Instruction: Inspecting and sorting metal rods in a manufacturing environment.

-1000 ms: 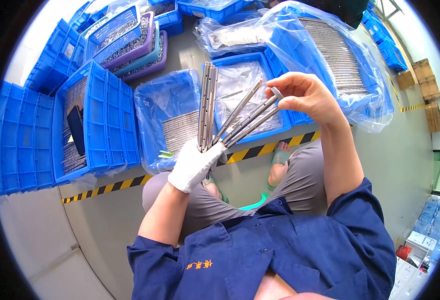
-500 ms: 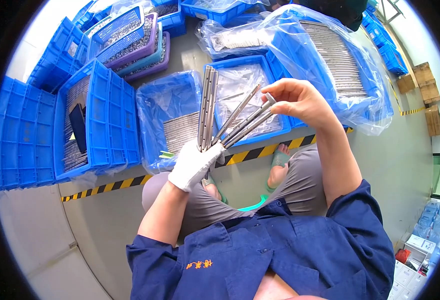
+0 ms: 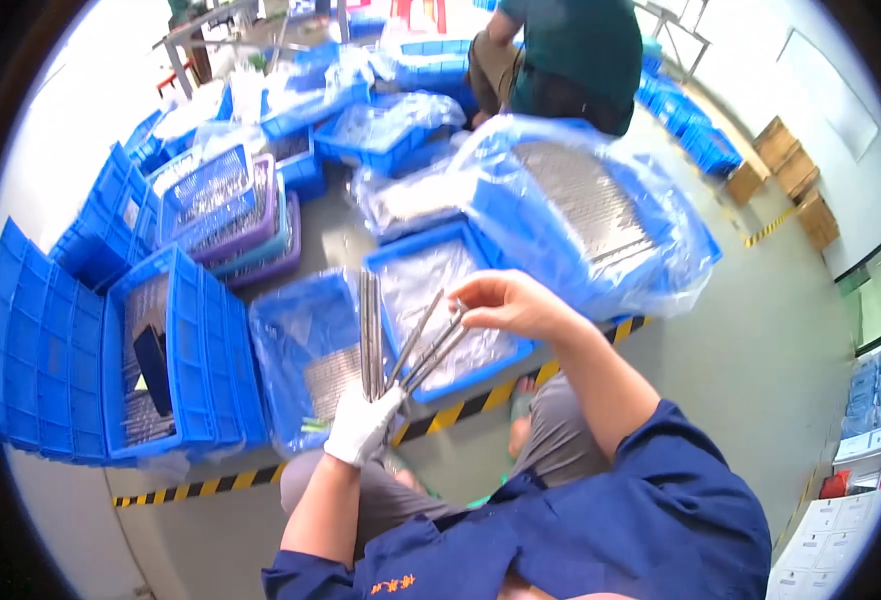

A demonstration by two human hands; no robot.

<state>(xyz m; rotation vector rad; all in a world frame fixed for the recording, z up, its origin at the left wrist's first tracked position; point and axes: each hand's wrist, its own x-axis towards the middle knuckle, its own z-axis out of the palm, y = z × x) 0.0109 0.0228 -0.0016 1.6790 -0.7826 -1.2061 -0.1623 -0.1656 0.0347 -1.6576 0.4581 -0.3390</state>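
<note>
In my left hand (image 3: 361, 425), which wears a white glove, several long thin metal rods (image 3: 372, 340) are gripped at their lower ends. Some stand close together upright; others fan out to the right. My bare right hand (image 3: 511, 302) has thumb and fingers closed at the upper end of one of the fanned-out rods. Below the hands, a blue crate (image 3: 273, 345) lined with clear plastic holds a layer of similar rods. Beside it on the right is another blue crate (image 3: 471, 378) with plastic film over its contents.
A large bagged crate (image 3: 676, 270) of rods sits at the right. Stacked baskets (image 3: 283, 250) of small metal parts and tall blue crates (image 3: 226, 350) are on the left. A person in a dark green top (image 3: 581, 60) is beyond. Yellow-black tape (image 3: 471, 407) crosses the floor.
The view has tilted upward, bringing the other person and more crates at the back into sight. Both hands keep nearly the same pose on the rods.
</note>
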